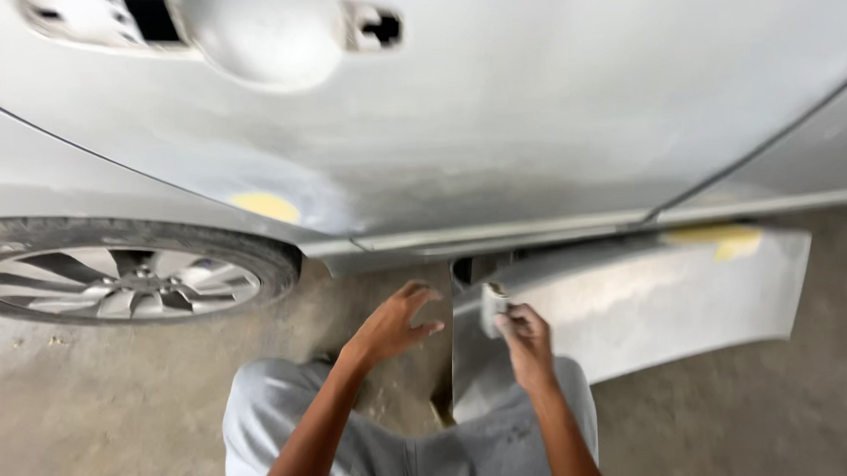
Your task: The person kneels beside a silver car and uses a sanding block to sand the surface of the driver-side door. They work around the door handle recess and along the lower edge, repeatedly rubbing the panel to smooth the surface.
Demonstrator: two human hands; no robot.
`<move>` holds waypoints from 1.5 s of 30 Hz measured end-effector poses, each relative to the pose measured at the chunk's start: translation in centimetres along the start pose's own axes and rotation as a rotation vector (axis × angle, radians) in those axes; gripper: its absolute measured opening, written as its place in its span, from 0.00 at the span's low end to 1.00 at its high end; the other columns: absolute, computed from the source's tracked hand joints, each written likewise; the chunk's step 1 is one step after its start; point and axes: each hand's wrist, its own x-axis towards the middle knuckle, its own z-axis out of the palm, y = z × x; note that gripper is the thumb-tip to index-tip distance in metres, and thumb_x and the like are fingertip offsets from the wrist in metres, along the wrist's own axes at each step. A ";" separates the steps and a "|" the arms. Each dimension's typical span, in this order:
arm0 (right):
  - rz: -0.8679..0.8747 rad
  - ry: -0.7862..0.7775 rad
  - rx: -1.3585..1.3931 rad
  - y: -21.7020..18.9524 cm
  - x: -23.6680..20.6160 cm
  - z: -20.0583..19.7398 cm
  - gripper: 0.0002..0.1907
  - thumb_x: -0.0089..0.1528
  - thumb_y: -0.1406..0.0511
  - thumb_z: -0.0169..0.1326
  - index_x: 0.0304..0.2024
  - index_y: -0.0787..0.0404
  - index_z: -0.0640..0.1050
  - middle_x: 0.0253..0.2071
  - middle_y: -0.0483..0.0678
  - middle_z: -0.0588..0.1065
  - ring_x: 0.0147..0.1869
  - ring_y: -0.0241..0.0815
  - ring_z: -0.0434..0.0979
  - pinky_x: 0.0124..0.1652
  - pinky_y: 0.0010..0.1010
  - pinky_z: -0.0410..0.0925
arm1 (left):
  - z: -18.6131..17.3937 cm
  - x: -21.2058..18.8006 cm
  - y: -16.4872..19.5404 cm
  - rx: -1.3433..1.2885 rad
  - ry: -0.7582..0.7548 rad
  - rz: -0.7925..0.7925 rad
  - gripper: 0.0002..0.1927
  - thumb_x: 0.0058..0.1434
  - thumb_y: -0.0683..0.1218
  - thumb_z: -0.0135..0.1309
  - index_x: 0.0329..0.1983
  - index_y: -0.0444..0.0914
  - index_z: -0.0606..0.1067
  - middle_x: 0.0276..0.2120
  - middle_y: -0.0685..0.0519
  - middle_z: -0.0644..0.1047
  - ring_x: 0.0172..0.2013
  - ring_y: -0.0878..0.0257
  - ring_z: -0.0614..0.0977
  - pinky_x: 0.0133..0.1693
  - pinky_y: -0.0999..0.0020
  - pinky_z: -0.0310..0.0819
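- The sanding block sits on the loose grey panel leaning on the floor, below the car door.
- Right hand grips it closed — rubbing step seems underway.
- Left hand open, fingers spread, just beside the panel's edge.
- Next stroke needs the panel steadied, I think.

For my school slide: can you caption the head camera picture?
Right hand holds a small sanding block against a loose grey panel beside a silver car.
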 end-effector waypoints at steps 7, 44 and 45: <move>-0.683 0.335 -0.474 -13.8 15.0 -6.4 0.15 0.65 0.72 0.65 0.47 0.63 0.71 0.50 0.47 0.72 0.46 0.33 0.72 0.45 0.23 0.69 | -1.5 1.8 -7.3 0.041 -0.075 -0.132 0.24 0.65 0.54 0.54 0.61 0.40 0.71 0.60 0.47 0.74 0.56 0.51 0.78 0.57 0.57 0.73; -1.038 0.693 -0.857 -27.1 26.6 2.7 0.16 0.69 0.60 0.66 0.46 0.65 0.75 0.46 0.52 0.72 0.52 0.49 0.74 0.52 0.41 0.68 | 3.5 2.6 -11.3 0.186 -0.182 -0.167 0.22 0.61 0.53 0.59 0.55 0.40 0.73 0.52 0.47 0.77 0.53 0.48 0.79 0.54 0.53 0.73; -0.978 0.740 -0.657 -27.9 26.8 1.7 0.18 0.67 0.58 0.65 0.44 0.63 0.73 0.44 0.50 0.71 0.48 0.47 0.74 0.48 0.38 0.69 | 3.4 2.3 -11.6 0.191 -0.180 -0.211 0.22 0.62 0.53 0.59 0.56 0.40 0.73 0.53 0.47 0.77 0.53 0.49 0.80 0.55 0.54 0.74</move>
